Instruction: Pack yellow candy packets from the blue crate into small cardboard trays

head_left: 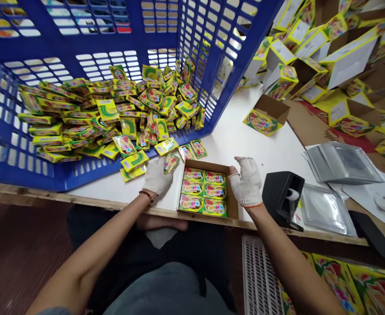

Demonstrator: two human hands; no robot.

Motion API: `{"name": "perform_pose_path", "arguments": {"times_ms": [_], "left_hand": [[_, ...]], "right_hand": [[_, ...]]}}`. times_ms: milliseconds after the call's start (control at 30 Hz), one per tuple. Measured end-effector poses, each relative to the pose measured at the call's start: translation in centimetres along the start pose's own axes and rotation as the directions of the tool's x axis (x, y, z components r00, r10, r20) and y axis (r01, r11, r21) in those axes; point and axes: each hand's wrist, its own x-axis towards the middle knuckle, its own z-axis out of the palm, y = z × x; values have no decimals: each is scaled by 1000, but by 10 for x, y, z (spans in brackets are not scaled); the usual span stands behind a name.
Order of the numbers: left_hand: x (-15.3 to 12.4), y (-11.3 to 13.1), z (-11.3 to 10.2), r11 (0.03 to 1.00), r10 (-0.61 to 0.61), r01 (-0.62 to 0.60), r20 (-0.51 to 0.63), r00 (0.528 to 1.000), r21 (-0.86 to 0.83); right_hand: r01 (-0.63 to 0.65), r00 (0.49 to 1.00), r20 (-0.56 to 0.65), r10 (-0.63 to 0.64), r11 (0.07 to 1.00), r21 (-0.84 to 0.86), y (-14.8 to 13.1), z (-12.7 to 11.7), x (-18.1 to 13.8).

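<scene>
My left hand (157, 176), in a white fingerless-looking work glove, has its fingers closed on a small candy pack (171, 163) beside the loose packs at the basket's mouth. An open display box (233, 192) lies in front of me with two columns of yellow-green packs (203, 191) in it, their fronts facing up. My right hand (246, 181), also gloved, is at the box's right side with thumb and fingers apart and nothing held. Two loose packs (193, 150) lie just behind the box.
A blue plastic basket (113, 43) on its side spills many packs at the left. A black tape dispenser (282, 197) and clear plastic trays (326, 208) stand at the right. Folded-open empty boxes (340, 65) pile up behind them; a white crate (261, 271) sits below the table.
</scene>
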Motion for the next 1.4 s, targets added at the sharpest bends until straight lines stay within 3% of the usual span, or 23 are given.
{"name": "perform_pose_path", "arguments": {"times_ms": [67,167,233,300,333,400,500,533,600,667,733,833,900,967,1033,1067,1133,1167,1233,1300,1400], "left_hand": [[-10,6,3,990,-2,-22,-172,985,-141],[-38,30,2,933,151,-254,-363,920,-256],[-55,41,-1,848,336,-442,-348,875,-294],[-63,36,-6,783,463,-538,-286,839,-311],[-62,26,-11,789,475,-540,-265,839,-294],[-51,-5,-25,877,385,-440,-268,883,-191],[-23,-61,-50,991,134,-131,-283,950,31],[-14,-77,-56,992,102,-83,-223,970,94],[1,-99,-62,986,121,-109,-98,988,123],[7,-109,-63,979,185,-183,-18,983,89],[6,-112,-62,982,188,-187,-30,982,19],[2,-108,-58,985,14,-37,-136,991,-168],[-3,-98,-54,940,-118,49,-189,975,-338],[-11,-80,-49,795,-229,93,-154,961,-599],[-24,-54,-43,477,-284,141,0,959,-868],[-31,-39,-39,346,-260,165,74,963,-924],[-46,-8,-35,248,-169,175,135,976,-953],[-52,5,-34,269,-117,157,130,985,-950],[-59,23,-33,405,-4,74,80,997,-911],[-61,26,-34,611,84,-64,-15,996,-789],[-57,7,-34,889,143,-195,-153,978,-414]], "right_hand": [[-26,993,122,7,987,158,-28,-4,-1],[-192,919,394,-1,872,451,-68,7,-10],[-265,896,444,-11,789,554,-83,16,-16],[-284,895,445,9,782,554,-85,18,-20],[-286,886,463,15,804,522,-81,17,-20],[-256,828,559,-32,866,430,-68,12,-17],[-155,662,743,-93,954,258,-50,12,-13],[-115,596,799,-83,976,187,-48,15,-13],[-18,480,877,-27,999,41,-51,24,-16],[70,417,909,24,996,-59,-60,35,-21],[121,434,899,52,986,-115,-71,42,-26],[210,490,871,26,967,-146,-80,44,-33],[297,486,873,-35,946,-128,-78,44,-34],[332,453,887,-94,941,-69,-74,45,-33],[277,458,877,-148,961,17,-72,44,-31],[220,503,846,-178,973,74,-72,43,-30],[65,644,732,-223,969,238,-78,37,-28],[-20,715,664,-220,942,334,-83,34,-26],[-176,813,562,-151,857,485,-91,26,-21],[-273,848,526,-62,801,533,-92,20,-12],[-273,854,520,-37,818,506,-77,19,5]]}}
